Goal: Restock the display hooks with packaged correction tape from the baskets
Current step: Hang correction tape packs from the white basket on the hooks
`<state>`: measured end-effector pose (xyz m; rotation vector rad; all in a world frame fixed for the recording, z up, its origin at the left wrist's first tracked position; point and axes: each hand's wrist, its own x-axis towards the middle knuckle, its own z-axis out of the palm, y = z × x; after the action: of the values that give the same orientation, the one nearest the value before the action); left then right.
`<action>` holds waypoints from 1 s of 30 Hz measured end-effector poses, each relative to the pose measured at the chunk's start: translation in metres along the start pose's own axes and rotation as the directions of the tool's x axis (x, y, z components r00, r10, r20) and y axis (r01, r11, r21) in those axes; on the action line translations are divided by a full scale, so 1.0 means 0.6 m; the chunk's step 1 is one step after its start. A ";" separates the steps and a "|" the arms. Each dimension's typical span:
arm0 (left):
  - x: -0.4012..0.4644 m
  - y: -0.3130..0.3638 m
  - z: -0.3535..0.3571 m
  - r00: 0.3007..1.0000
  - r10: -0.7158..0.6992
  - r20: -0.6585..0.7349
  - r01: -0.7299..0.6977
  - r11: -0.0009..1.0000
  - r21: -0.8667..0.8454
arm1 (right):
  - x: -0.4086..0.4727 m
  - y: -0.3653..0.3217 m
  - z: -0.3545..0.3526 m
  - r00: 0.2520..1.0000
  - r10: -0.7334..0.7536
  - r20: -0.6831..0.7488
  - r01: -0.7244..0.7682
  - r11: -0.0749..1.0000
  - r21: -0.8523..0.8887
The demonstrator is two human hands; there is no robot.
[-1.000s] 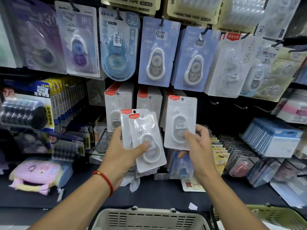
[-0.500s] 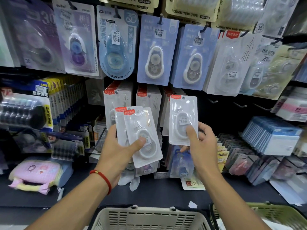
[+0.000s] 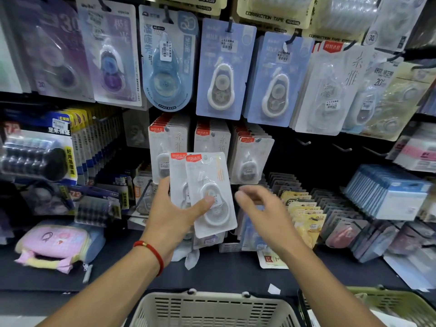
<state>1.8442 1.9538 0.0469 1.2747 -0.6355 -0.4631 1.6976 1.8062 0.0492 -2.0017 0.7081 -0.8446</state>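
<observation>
My left hand (image 3: 174, 215) grips a small fanned stack of white correction tape packs (image 3: 207, 192) with red labels, thumb pressed on the front blister. My right hand (image 3: 262, 208) is blurred, fingers loosely spread, holding nothing, just right of that stack. Behind and above it a white pack (image 3: 251, 159) hangs at the front of the right-hand row of the same packs on the display hooks. Two more rows of these packs (image 3: 168, 147) hang to its left.
A cream basket (image 3: 212, 308) sits at the bottom centre and a green basket (image 3: 389, 303) at the bottom right. Bare hooks (image 3: 339, 147) stick out right of the white packs. Blue correction tape cards (image 3: 224, 67) hang above. A pink pouch (image 3: 54, 244) lies on the dark shelf.
My right hand carried its white pack up to the right-hand row, let go of it there, and has dropped back empty. My left hand kept its stack nearly still.
</observation>
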 end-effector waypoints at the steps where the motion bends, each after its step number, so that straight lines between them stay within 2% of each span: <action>1: -0.001 0.000 0.002 1.000 0.001 0.006 -0.001 1.000 0.001 | -0.004 0.000 0.010 0.995 -0.017 0.101 0.014 0.999 0.035; 2: -0.001 -0.001 0.003 1.000 0.002 0.015 -0.002 1.000 0.001 | -0.007 0.001 0.018 0.988 -0.038 0.153 0.030 0.998 0.051; 4: 0.000 -0.001 0.004 0.999 -0.005 0.038 0.005 1.000 -0.006 | -0.008 0.003 0.026 0.991 -0.041 0.130 0.028 0.995 0.101; 8: 0.008 -0.009 -0.002 1.000 -0.026 0.010 0.026 1.000 0.003 | 0.004 0.000 0.014 0.991 0.066 -0.113 -0.029 0.952 0.304; 10: 0.012 -0.014 -0.007 0.999 -0.043 -0.004 0.043 0.999 0.026 | 0.010 0.003 0.001 0.965 0.092 -0.245 -0.013 0.953 0.304; 12: 0.015 -0.017 -0.010 0.999 -0.052 -0.015 0.052 0.997 0.048 | 0.012 0.009 -0.009 0.947 0.113 -0.301 -0.021 0.956 0.292; 23: 0.014 -0.013 -0.005 0.997 -0.049 -0.061 0.052 0.997 0.057 | 0.014 0.004 -0.015 0.940 0.071 -0.335 0.053 0.937 0.346; 27: 0.015 -0.013 -0.006 0.997 -0.050 -0.067 0.054 0.997 0.055 | 0.015 0.009 -0.021 0.919 0.077 -0.388 0.056 0.945 0.322; 30: 0.014 -0.012 -0.003 0.996 -0.055 -0.071 0.057 0.998 0.032 | 0.017 0.013 -0.028 0.926 0.075 -0.371 0.024 0.967 0.255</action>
<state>1.8519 1.9481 0.0410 1.3376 -0.5521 -0.4537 1.6896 1.7869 0.0528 -1.6106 0.7918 -1.2608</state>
